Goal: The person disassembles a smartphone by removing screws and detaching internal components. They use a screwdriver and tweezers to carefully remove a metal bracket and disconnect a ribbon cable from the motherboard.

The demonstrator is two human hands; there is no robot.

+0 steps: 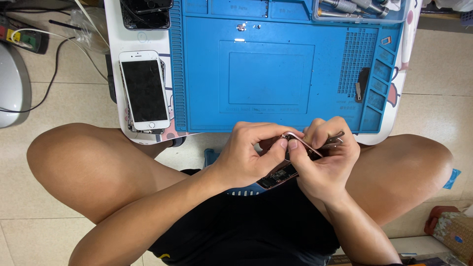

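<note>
My left hand point(249, 152) grips an opened phone body point(282, 174) with a pink-gold frame, tilted on edge above my lap, its inner parts showing. My right hand point(327, 157) pinches metal tweezers point(336, 137) against the phone's upper edge; my thumb rests on the frame beside my left thumb. Both hands hover just in front of the near edge of the blue work mat point(266, 74).
A white phone point(145, 90) lies on other phones at the left of the small white table point(114, 29). Dark phone parts point(146, 12) sit at the top left. A tray of metal tools point(359, 9) stands top right. A black pry tool point(362, 81) and tiny screws point(241, 27) lie on the mat.
</note>
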